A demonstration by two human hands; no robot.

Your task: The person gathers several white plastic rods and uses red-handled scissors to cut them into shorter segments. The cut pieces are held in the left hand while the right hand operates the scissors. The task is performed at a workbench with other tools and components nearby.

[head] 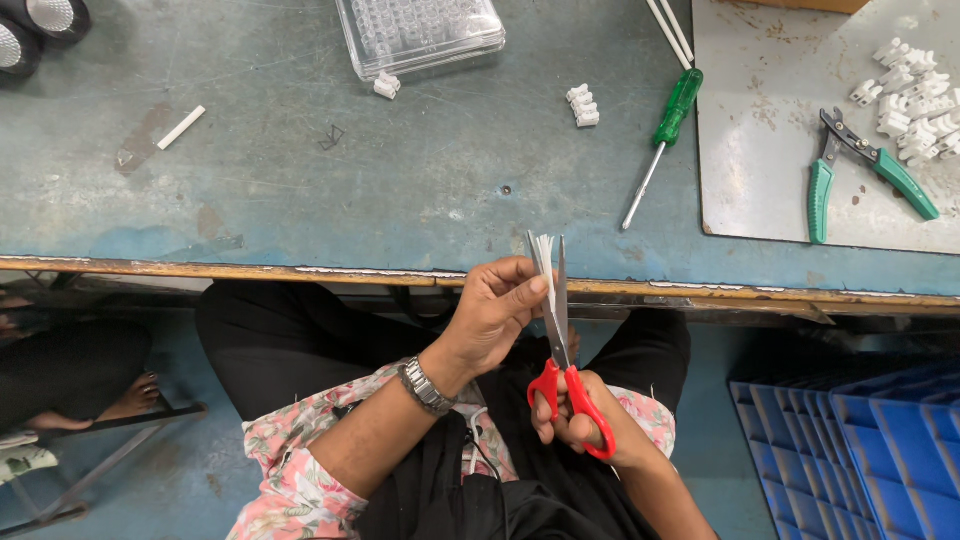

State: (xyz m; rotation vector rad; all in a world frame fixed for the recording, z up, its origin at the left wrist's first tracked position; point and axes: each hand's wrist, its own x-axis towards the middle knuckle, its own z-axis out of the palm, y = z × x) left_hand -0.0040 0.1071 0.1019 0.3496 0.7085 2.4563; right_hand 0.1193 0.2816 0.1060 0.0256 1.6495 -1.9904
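Beyond both hands spreads the scuffed blue-green worktop (300, 180), carrying a grey metal sheet (770, 150) far right of them, a clear plastic tray (420, 35), green-handled pliers (850, 165) and a green screwdriver (665, 130). The right hand (580, 425) grips red-handled scissors (565, 370), blades nearly shut on a thin white strip (545, 262) pinched in the left hand (495, 310). Those fingertips sit just beside the blades; a slip could likely nick them, or cut crooked.

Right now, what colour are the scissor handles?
Red, clearest in the head view: scissor handles in the right hand.
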